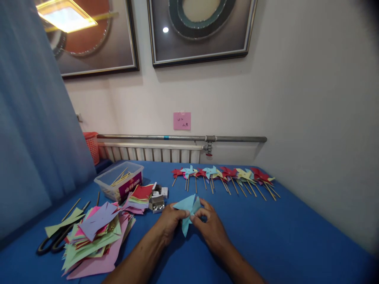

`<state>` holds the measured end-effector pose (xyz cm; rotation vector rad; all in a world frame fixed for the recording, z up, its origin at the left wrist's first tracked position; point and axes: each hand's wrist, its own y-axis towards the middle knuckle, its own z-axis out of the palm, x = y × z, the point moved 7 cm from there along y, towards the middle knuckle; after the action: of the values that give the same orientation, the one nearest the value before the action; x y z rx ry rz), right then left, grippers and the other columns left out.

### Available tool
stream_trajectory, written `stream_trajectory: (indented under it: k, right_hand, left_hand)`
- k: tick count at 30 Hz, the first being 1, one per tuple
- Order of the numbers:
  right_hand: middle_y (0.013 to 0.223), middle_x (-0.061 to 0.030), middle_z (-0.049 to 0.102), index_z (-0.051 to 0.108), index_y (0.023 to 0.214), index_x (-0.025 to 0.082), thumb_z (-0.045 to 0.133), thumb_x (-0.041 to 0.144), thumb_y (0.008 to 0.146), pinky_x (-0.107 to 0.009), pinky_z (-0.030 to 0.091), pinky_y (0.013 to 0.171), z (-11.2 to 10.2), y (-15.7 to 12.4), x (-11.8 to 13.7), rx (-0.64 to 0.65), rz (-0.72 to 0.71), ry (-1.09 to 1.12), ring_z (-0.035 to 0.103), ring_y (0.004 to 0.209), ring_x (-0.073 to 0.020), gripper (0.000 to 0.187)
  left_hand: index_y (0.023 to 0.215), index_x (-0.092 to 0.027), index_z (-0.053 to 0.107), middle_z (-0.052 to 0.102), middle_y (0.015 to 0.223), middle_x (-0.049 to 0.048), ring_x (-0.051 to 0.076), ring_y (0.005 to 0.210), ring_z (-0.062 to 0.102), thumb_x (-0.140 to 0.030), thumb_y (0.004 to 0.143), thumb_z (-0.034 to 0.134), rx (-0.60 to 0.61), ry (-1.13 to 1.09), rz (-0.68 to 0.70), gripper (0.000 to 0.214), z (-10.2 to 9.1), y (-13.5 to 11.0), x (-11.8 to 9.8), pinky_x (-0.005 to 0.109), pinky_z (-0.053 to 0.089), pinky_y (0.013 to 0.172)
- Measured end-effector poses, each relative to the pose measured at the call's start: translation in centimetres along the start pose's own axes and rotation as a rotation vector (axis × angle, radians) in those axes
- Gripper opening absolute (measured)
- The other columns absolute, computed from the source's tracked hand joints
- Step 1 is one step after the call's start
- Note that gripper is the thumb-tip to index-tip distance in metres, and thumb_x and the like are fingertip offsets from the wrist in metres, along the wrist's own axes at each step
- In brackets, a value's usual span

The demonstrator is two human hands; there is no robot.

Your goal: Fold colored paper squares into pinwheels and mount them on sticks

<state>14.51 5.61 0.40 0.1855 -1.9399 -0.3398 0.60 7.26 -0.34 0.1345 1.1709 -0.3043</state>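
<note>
Blue table (251,236) near | pale wall (310,98) far, pink note (180,124) says 252 | tub (107,190) left, label (130,187) blurry | my left hand (173,216) and right hand (209,221) pinch folded blue paper (186,203)

Up on the wall (310,98) hang two framed pictures (204,47), there's a pink note (182,122) below, a grey pipe (142,137) running above the white radiator (156,154), and a blue curtain (29,118) beside the red basket (93,147)!
</note>
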Motion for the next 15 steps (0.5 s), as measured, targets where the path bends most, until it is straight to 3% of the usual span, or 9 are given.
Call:
stream_trajectory:
  k: [8, 15]
  right_hand:
    - [0.134, -0.0110, 0.065, 0.062, 0.054, 0.022, 0.069, 0.026, 0.070, -0.052, 0.026, 0.117, 0.22, 0.07, -0.04, 0.014, 0.054, 0.011, 0.038, 0.145, -0.0358, 0.018]
    - [0.112, -0.0098, 0.071, 0.060, 0.053, 0.024, 0.069, 0.028, 0.072, -0.052, 0.028, 0.117, 0.36, 0.07, 0.52, 0.031, 0.011, 0.032, 0.047, 0.135, -0.0346, 0.021]
  left_hand:
    - [0.075, -0.011, 0.068, 0.061, 0.065, 0.0022, 0.011, 0.058, 0.047, -0.026, 0.054, 0.082, -0.005, 0.059, 0.007, 0.030, -0.03, 0.17, 0.19, 0.026, 0.035, 0.061]
    - [0.070, -0.010, 0.066, 0.060, 0.061, 0.0020, 0.009, 0.054, 0.044, -0.029, 0.055, 0.083, 0.010, 0.122, 0.014, 0.029, -0.20, 0.43, 0.39, 0.025, 0.032, 0.056]
